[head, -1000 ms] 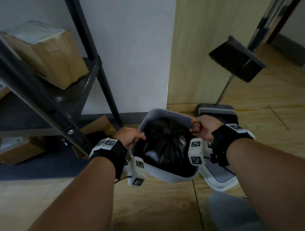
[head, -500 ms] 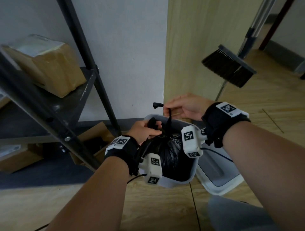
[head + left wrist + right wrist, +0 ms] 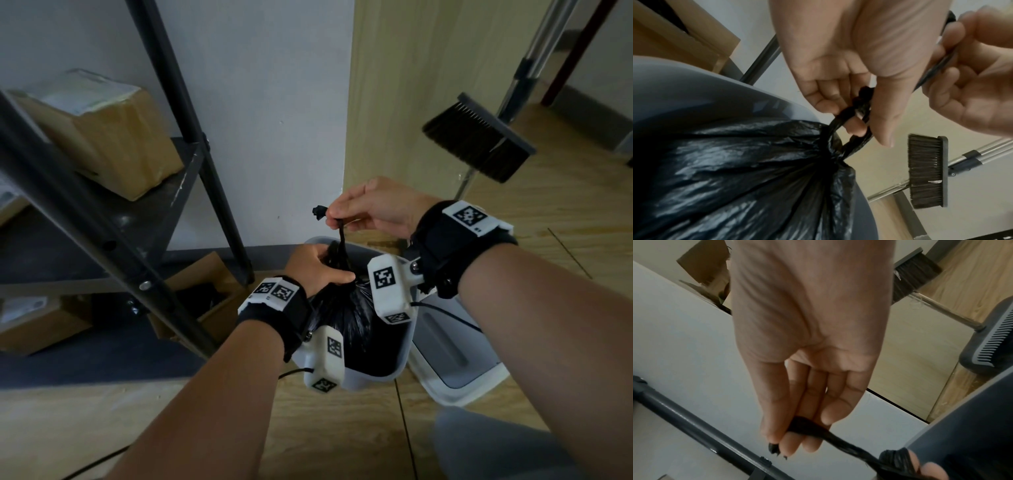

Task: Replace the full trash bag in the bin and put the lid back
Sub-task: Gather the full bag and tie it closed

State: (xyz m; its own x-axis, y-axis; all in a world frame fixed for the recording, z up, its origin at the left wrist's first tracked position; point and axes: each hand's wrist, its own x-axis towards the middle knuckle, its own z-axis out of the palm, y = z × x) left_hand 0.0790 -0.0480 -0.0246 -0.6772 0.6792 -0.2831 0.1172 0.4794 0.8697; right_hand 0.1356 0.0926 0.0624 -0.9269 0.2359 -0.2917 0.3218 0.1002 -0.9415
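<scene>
A full black trash bag [image 3: 346, 322] sits in the grey bin [image 3: 371, 378] on the floor, its mouth gathered into twisted strands. My left hand [image 3: 317, 270] grips the gathered neck of the bag [image 3: 830, 142], with a strand looped round its fingers [image 3: 856, 128]. My right hand [image 3: 368, 212] is higher and pinches one black strand [image 3: 342, 236] pulled taut upward, its end [image 3: 774, 448] sticking out past the fingertips. The bin's lid [image 3: 455, 353] lies on the floor to the right of the bin.
A dark metal shelf rack [image 3: 113, 219] with cardboard boxes [image 3: 109, 137] stands at the left. An open box [image 3: 202, 301] sits under it. A broom [image 3: 479, 144] hangs above its dustpan against the wooden panel at the right. Wooden floor lies in front.
A second ago both hands held the bin's rim at the bag's edges. They then drew the bag's mouth together; my right hand has lifted a strand while my left grips the neck.
</scene>
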